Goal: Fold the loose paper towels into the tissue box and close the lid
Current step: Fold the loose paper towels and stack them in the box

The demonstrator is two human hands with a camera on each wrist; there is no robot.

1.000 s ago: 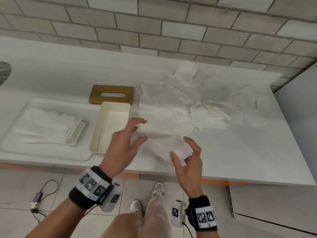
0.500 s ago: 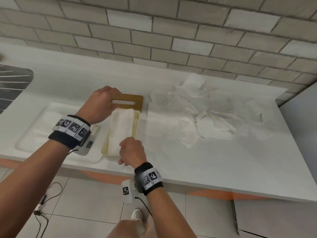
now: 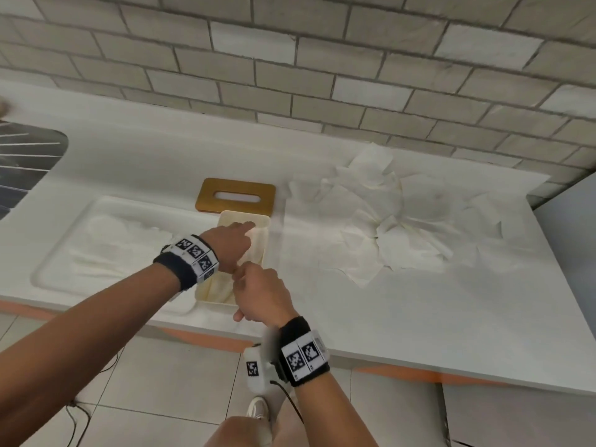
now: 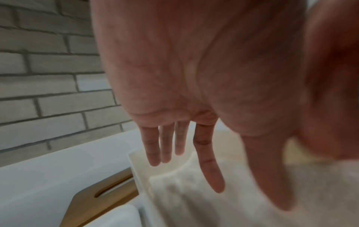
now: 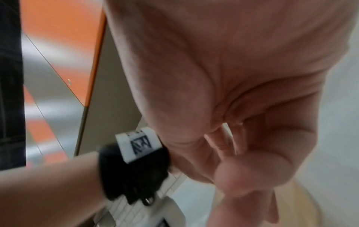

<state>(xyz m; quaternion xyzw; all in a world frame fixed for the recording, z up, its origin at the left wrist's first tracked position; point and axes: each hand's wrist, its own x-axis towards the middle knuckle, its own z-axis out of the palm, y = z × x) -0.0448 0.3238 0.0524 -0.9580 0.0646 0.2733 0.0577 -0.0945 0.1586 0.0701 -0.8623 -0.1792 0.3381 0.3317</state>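
**Both hands at the open tissue box**

The cream tissue box [image 3: 265, 221] stands open on the white bench [image 3: 387, 317], folded paper towel [image 3: 254, 250] lying inside it. The head view shows the left hand [image 3: 225, 243] over the box, reaching toward its far end, and the right hand [image 3: 258, 293] at its near end, knuckles up; its fingers are hidden there. The left wrist view shows what the head view cannot: the left fingers [image 4: 208, 162] are straight and spread, hovering just above the towel in the box, holding nothing. The right wrist view, blurred, shows the right fingers curled inward; whether they pinch anything I cannot tell. The wooden lid [image 3: 237, 195] lies flat just behind the box, touching its far edge. Loose paper towels [image 3: 396, 227] lie heaped to the right of the box; a white tray [image 3: 64, 253] lies to its left.
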